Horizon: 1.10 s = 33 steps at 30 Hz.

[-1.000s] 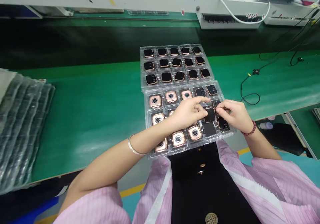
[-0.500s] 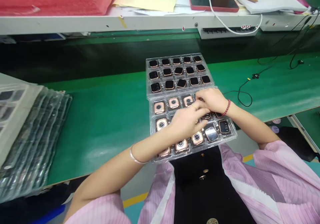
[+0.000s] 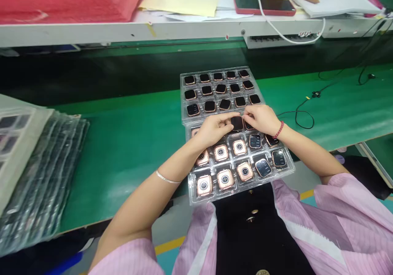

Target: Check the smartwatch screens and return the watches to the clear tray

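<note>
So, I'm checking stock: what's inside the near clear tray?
The near clear tray holds smartwatches, sensor-side up at left, screen-up at right. The left hand and right hand cover part of its far row; what lies beneath them can't be seen.

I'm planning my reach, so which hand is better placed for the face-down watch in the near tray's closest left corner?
Probably the left. Your left hand is nearer that watch; your right hand lies farther right. But your left hand holds a dark-faced watch, so may need freeing first.
</note>
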Motion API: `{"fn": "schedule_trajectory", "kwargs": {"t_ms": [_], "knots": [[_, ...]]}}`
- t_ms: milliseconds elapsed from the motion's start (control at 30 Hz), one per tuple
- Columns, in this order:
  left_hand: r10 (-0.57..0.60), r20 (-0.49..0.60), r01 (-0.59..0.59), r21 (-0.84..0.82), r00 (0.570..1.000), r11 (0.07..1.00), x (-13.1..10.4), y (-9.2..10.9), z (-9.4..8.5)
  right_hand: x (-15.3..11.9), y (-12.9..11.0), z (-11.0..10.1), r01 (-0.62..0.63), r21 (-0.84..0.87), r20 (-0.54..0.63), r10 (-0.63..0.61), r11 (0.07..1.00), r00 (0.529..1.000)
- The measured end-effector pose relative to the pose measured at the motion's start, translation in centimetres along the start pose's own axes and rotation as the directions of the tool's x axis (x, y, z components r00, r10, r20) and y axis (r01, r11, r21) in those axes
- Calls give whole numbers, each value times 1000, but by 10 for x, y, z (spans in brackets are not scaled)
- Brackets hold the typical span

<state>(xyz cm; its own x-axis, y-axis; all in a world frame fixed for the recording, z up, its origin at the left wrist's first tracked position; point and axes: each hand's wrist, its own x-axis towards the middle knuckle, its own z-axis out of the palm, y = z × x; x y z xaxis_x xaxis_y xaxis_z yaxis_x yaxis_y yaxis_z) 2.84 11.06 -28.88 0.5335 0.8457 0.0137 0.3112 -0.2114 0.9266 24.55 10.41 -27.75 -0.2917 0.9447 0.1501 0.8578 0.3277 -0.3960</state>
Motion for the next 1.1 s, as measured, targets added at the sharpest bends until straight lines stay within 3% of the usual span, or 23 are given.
{"fn": "schedule_trajectory", "kwargs": {"t_ms": [67, 167, 233, 300, 367, 433, 533, 633, 733, 867, 967, 1033, 1100], "knots": [[27, -38, -23, 101, 999, 995, -1, -2, 2, -1, -1, -4, -1, -73, -44, -2, 997, 999], [92, -94, -57, 326, 991, 944, -2, -6, 4, -12, -7, -15, 41, -32, -98, -44, 999, 994], [134, -104, -72, 460, 986, 885, -3, -8, 5, -28, -15, -21, 112, 1, -39, -112, 994, 993], [155, -113, -74, 524, 981, 849, -5, -8, 4, -45, -25, -24, 203, -9, 124, -201, 979, 972], [178, -119, -91, 521, 977, 849, -9, -4, 2, -57, -32, -23, 259, -12, 265, -247, 966, 932], [203, -86, -139, 476, 975, 868, -16, 4, -1, -60, -34, -22, 249, 56, 296, -254, 967, 921], [179, 37, -179, 403, 983, 898, -28, 17, -5, -51, -28, -21, 161, 233, 169, -203, 959, 965], [118, 140, -160, 346, 983, 924, -36, 21, -3, -43, -21, -17, 88, 275, 60, -108, 957, 992], [58, 119, -81, 198, 991, 977, -36, 15, 2, -43, -18, -10, 76, 158, 71, -89, 984, 994], [-33, 97, 33, 1, 995, 999, -33, 13, 6, -47, -17, -2, 89, -126, 92, -78, 988, 993], [6, 127, -18, 91, 992, 996, -35, 16, 9, -51, -18, -7, 69, -229, 0, -70, 971, 998], [72, 130, -102, 243, 989, 965, -39, 16, 13, -59, -21, -15, 84, -173, -41, -92, 981, 995], [119, 134, -162, 381, 984, 910, -42, 13, 16, -74, -28, -23, 169, -80, 24, -168, 982, 986]]}}
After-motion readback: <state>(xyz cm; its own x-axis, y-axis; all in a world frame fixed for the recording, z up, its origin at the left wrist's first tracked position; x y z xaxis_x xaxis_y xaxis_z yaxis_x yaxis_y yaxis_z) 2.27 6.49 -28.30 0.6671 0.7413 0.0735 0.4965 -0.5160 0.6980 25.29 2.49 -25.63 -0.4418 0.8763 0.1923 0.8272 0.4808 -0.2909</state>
